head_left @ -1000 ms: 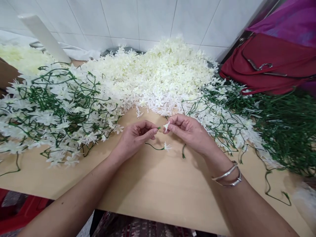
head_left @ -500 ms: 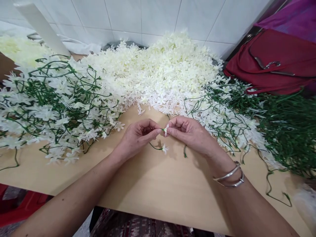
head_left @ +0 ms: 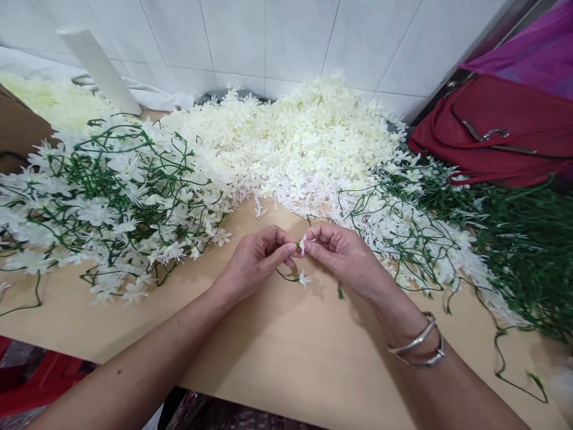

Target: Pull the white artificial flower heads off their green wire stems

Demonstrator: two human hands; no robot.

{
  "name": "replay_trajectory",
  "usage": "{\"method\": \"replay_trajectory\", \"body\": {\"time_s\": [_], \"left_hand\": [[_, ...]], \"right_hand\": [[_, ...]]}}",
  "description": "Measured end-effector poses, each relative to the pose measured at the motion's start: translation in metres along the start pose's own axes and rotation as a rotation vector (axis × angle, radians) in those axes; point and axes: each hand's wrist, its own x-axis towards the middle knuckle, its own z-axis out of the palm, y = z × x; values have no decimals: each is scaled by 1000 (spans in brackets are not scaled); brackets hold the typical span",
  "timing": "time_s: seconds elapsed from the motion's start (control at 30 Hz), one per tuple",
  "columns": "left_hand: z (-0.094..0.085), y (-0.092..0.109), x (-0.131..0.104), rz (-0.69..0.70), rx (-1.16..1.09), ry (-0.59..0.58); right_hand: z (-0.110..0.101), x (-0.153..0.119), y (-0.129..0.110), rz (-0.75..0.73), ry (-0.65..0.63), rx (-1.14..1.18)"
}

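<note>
Near the middle of the table, my left hand [head_left: 257,261] pinches a thin green stem between thumb and fingers. At the stem's end is a small white flower [head_left: 302,245], which the fingertips of my right hand [head_left: 344,258] grip from the other side. Both hands nearly touch there. A second white flower [head_left: 305,279] on a curved green stem hangs just below my left fingertips. Silver bangles [head_left: 421,348] circle my right wrist.
Loose white petals [head_left: 290,137] are heaped at the back of the table [head_left: 277,352]. Stemmed white flowers [head_left: 98,209] lie at the left, green stems [head_left: 532,239] at the right. A red bag [head_left: 505,131] stands back right, a cardboard box [head_left: 24,128] back left.
The whole view has shifted, so the table and piles sit slightly lower in the picture. My hands keep nearly the same pose at the small flower, with their fingertips slightly shifted.
</note>
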Motion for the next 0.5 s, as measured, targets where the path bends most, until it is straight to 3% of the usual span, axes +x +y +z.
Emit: {"method": "replay_trajectory", "body": {"time_s": [0.5], "left_hand": [[4,-3,-1,-21,-10,34]], "right_hand": [[1,4,3,6,-28,-40]]}}
